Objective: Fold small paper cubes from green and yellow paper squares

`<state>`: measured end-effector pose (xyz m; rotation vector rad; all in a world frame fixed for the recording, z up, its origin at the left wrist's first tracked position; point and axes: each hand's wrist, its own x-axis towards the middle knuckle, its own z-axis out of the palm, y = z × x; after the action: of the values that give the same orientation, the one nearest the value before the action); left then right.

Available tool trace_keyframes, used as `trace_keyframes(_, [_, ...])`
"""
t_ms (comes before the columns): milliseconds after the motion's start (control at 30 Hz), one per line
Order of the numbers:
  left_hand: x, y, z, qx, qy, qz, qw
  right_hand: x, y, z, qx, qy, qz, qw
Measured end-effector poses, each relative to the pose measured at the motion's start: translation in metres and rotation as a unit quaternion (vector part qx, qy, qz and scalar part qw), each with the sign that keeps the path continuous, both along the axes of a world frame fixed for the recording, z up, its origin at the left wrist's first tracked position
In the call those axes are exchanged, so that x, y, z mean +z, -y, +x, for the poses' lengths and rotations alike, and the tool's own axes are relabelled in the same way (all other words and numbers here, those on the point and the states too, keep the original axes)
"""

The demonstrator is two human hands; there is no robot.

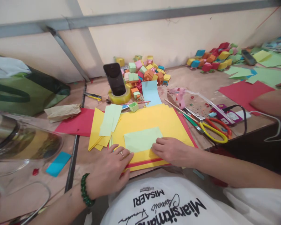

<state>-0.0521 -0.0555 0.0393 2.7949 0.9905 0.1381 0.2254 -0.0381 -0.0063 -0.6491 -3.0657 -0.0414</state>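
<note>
A light green paper sheet [141, 139] lies on a stack of larger yellow paper [145, 120] at the table's front edge. My right hand [170, 151] has its fingers curled together at the green sheet's lower right corner. Resting with fingers spread on the stack's lower left corner is my left hand [112, 168], just below the green sheet. Narrow green strips [110, 120] lie on smaller yellow pieces [96, 125] to the left. A small open green paper box [133, 107] sits behind the stack, near a light blue sheet [151, 93].
Scissors [214, 132], a pink glue gun [179, 97] and a power socket [227, 115] lie to the right. A phone [114, 79] stands in a tape roll before piled paper cubes [140, 73]. A glass jar [30, 140] is left. Another person's arm [271, 101] reaches in at right.
</note>
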Motion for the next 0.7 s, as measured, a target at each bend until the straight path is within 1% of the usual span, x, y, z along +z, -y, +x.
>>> trace_keyframes(100, [-0.007, 0.005, -0.006, 0.021, 0.016, 0.032, 0.999, 0.001, 0.007, 0.021, -0.048, -0.027, -0.016, 0.998])
trace_keyframes(200, [-0.012, 0.009, -0.009, 0.027, 0.020, 0.047, 0.998, 0.008, 0.013, 0.028, -0.079, -0.050, -0.025, 0.995])
trace_keyframes(300, [-0.012, 0.010, -0.009, 0.031, 0.013, 0.049, 0.998, 0.009, 0.017, 0.029, -0.096, -0.065, -0.019, 0.993])
trace_keyframes(433, [-0.009, 0.012, -0.011, 0.037, -0.014, 0.039, 0.998, 0.000, 0.019, 0.035, -0.130, -0.088, 0.003, 0.988])
trace_keyframes(500, [-0.009, 0.013, -0.012, 0.038, -0.017, 0.035, 0.999, 0.000, 0.018, 0.040, -0.159, -0.091, 0.012, 0.983])
trace_keyframes(567, [-0.010, 0.014, -0.013, 0.042, -0.016, 0.032, 0.998, 0.007, 0.016, 0.043, -0.194, -0.087, 0.020, 0.977])
trace_keyframes(633, [-0.011, 0.014, -0.013, 0.048, -0.024, 0.028, 0.998, 0.024, 0.012, 0.039, -0.216, -0.097, 0.028, 0.971])
trace_keyframes(667, [-0.011, 0.013, -0.012, 0.050, -0.030, 0.026, 0.998, 0.033, 0.010, 0.034, -0.214, -0.119, 0.030, 0.969])
trace_keyframes(700, [-0.011, 0.013, -0.011, 0.051, -0.037, 0.022, 0.998, 0.042, 0.007, 0.027, -0.209, -0.135, 0.015, 0.968])
